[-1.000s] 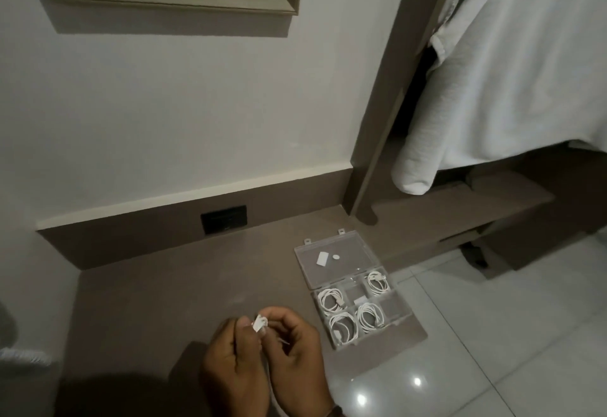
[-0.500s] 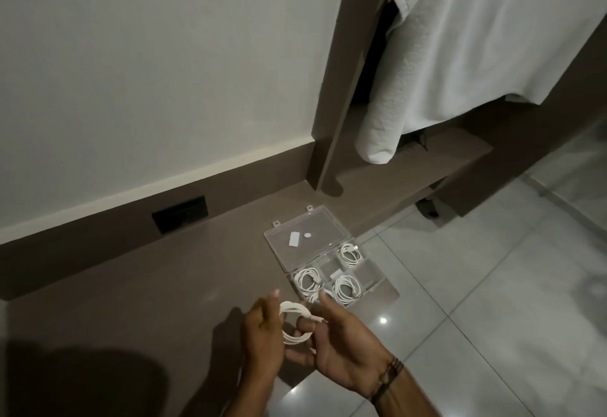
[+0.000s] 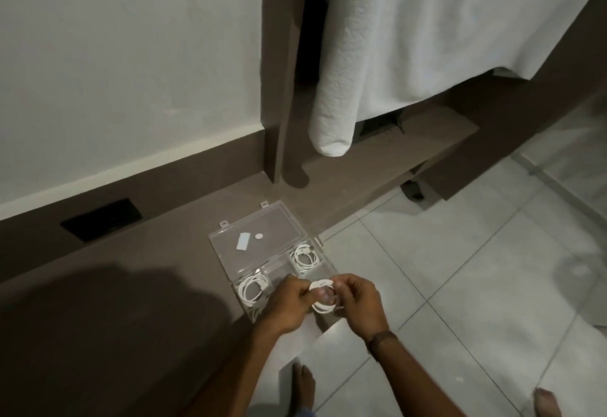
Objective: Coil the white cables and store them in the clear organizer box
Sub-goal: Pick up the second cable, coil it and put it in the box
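I am holding a coiled white cable (image 3: 323, 298) between both hands, just above the near end of the clear organizer box (image 3: 315, 244), which is lying open on the brown bench (image 3: 138, 285) close to its edge. My left hand (image 3: 289, 305) is pinching the left side of the coil, thumb and fingers closed on the loops; my right hand (image 3: 356, 301) is pinching the right side in the same way, so both grips are clenched on the cable and nothing is hanging loose that I can see.

I am judging this cable to be light, thin and springy: soft enough to bend into a small ring, but likely to unwind as soon as the loops are let go. The smooth jacket will probably be slippery, so I am keeping hold across all the turns at once, at two opposite points of the ring, not by a single strand or by a plug.

Two compartments are already carrying coiled cables, one at the far right (image 3: 305, 255) and one at the left (image 3: 253, 288); my hands are hiding the nearest compartments. The lid (image 3: 279, 222) is lying flat behind, with two small white pieces on it.
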